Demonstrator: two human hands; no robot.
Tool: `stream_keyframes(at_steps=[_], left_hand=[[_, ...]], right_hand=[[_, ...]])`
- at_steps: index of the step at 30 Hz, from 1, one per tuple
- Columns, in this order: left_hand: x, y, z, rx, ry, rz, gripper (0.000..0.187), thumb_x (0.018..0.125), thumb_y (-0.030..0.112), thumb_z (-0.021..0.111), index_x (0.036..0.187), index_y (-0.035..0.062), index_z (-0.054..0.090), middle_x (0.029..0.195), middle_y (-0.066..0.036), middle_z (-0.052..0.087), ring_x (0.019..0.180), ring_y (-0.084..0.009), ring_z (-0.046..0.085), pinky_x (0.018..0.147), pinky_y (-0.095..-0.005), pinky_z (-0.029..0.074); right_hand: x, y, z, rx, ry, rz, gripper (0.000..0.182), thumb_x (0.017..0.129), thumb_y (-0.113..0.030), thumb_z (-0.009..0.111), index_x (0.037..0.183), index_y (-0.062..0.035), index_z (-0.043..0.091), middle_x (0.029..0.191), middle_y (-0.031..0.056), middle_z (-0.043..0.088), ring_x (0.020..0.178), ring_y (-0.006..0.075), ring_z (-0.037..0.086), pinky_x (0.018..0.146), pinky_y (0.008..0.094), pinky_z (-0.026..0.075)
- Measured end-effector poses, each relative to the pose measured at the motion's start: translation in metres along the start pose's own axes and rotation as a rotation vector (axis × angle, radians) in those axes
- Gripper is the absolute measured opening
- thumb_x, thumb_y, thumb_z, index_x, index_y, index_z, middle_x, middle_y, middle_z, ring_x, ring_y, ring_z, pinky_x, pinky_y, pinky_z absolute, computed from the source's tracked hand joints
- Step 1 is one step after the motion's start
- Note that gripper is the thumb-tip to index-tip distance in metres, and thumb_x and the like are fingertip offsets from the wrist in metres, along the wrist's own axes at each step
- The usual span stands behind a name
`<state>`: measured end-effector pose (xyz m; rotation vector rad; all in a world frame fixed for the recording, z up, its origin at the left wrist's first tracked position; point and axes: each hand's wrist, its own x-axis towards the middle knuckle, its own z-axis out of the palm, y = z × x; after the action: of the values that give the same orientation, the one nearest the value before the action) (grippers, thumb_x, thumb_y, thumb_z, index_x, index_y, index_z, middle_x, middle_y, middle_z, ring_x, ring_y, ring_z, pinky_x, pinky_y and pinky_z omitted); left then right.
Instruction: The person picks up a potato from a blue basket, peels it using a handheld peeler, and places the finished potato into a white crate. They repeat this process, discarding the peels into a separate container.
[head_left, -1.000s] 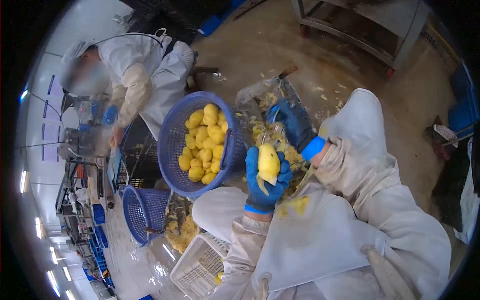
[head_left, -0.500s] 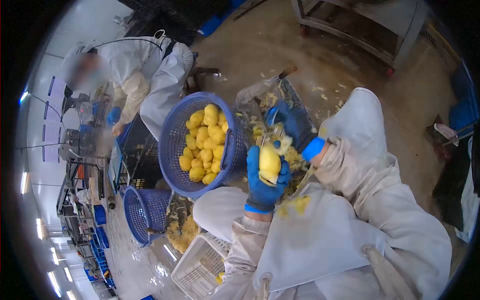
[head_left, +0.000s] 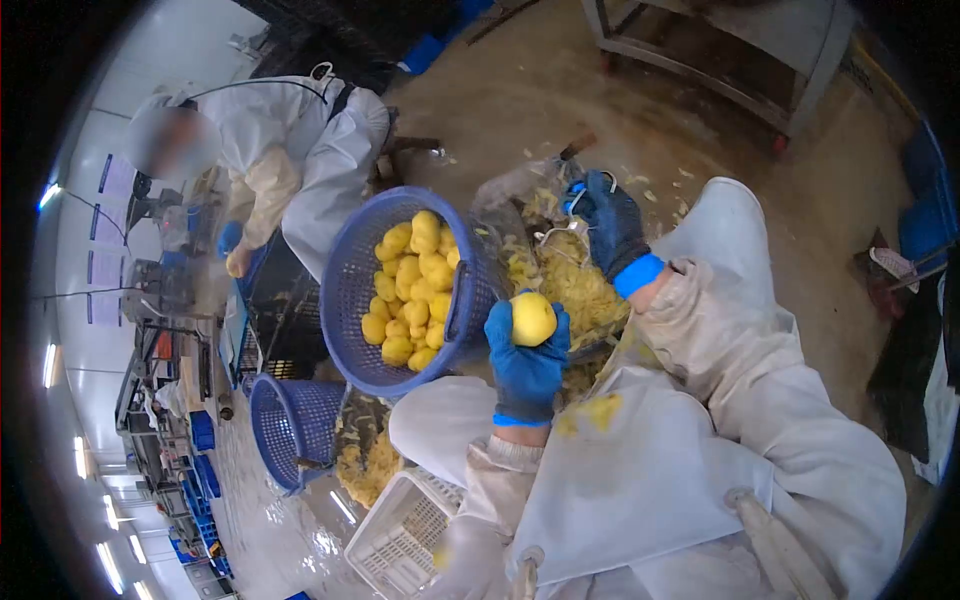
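Observation:
My left hand [head_left: 525, 365], in a blue glove, is closed around a smooth yellow oval fruit [head_left: 533, 319], whose rounded end faces up between thumb and fingers. Up and to the right, my right hand [head_left: 610, 225] wears a dark blue glove and has its fingers curled round a peeler [head_left: 556, 234]. The peeler's thin, pale frame shows beside the fingers, apart from the fruit. Below that hand, yellow peelings [head_left: 580, 285] lie heaped in a container between my knees. A blue-purple basket [head_left: 345, 345] holding many similar yellow fruits [head_left: 410, 290] stands left of my hands.
Further left is a second blue basket [head_left: 275, 420], with a white crate [head_left: 385, 530] near my left leg. Another heap of peelings [head_left: 370, 470] lies between them. A co-worker [head_left: 290, 150] in white sits at upper left. A metal cart [head_left: 720, 70] stands at upper right.
My right hand has moved up, away from the fruit. My left hand has turned the fruit from lengthwise to end-up and still holds it.

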<state>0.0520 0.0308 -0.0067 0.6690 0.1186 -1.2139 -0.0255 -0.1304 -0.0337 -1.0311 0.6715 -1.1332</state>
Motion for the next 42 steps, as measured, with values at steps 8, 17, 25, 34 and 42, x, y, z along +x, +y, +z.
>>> stream_keyframes(at_steps=[8, 17, 25, 34, 42], left_hand=[[0.005, -0.001, -0.002, 0.073, -0.073, -0.14, 0.041, 0.087, 0.045, 0.047, 0.105, 0.0095, 0.056, 0.09, -0.008, 0.062, 0.069, -0.0212, 0.058, 0.048, -0.0254, 0.043], [0.001, 0.001, 0.006, 0.145, 0.004, -0.051, 0.037, 0.084, 0.042, 0.055, 0.104, 0.0119, 0.056, 0.085, -0.005, 0.06, 0.069, -0.0188, 0.057, 0.049, -0.0271, 0.042], [-0.003, 0.005, -0.003, 0.185, -0.071, -0.042, 0.04, 0.085, 0.041, 0.052, 0.113, 0.0123, 0.054, 0.09, -0.007, 0.061, 0.07, -0.0195, 0.059, 0.052, -0.0283, 0.046], [0.01, 0.0, -0.027, -0.177, -0.351, -0.214, 0.04, 0.088, 0.038, 0.045, 0.114, 0.0092, 0.052, 0.093, -0.007, 0.06, 0.079, -0.0225, 0.06, 0.06, -0.0302, 0.052], [0.013, -0.001, -0.027, -0.167, -0.519, -0.204, 0.035, 0.085, 0.014, 0.053, 0.118, 0.0088, 0.044, 0.101, -0.006, 0.054, 0.079, -0.0164, 0.056, 0.069, -0.0322, 0.051]], right_hand=[[-0.007, 0.013, 0.01, 0.141, -0.034, 0.015, 0.038, 0.095, -0.034, 0.042, 0.088, -0.002, 0.062, 0.077, 0.005, 0.062, 0.072, 0.0153, 0.058, 0.068, 0.0285, 0.046], [0.0, 0.025, 0.002, 0.235, -0.056, 0.078, 0.033, 0.094, -0.034, 0.044, 0.094, -0.0027, 0.056, 0.08, 0.0058, 0.06, 0.074, 0.0135, 0.056, 0.068, 0.0271, 0.044], [0.004, 0.024, -0.006, 0.118, -0.036, 0.033, 0.028, 0.093, -0.029, 0.048, 0.095, -0.0036, 0.06, 0.08, 0.005, 0.062, 0.073, 0.0125, 0.057, 0.069, 0.0273, 0.046], [-0.018, 0.017, 0.01, 0.53, 0.033, 0.105, 0.03, 0.093, -0.029, 0.048, 0.1, -0.0018, 0.057, 0.08, 0.0044, 0.06, 0.071, 0.0127, 0.056, 0.069, 0.0261, 0.047], [-0.022, 0.013, 0.022, 0.415, 0.116, 0.049, 0.035, 0.094, -0.036, 0.045, 0.087, -0.0051, 0.059, 0.083, 0.0032, 0.06, 0.072, 0.0116, 0.054, 0.07, 0.0266, 0.045]])
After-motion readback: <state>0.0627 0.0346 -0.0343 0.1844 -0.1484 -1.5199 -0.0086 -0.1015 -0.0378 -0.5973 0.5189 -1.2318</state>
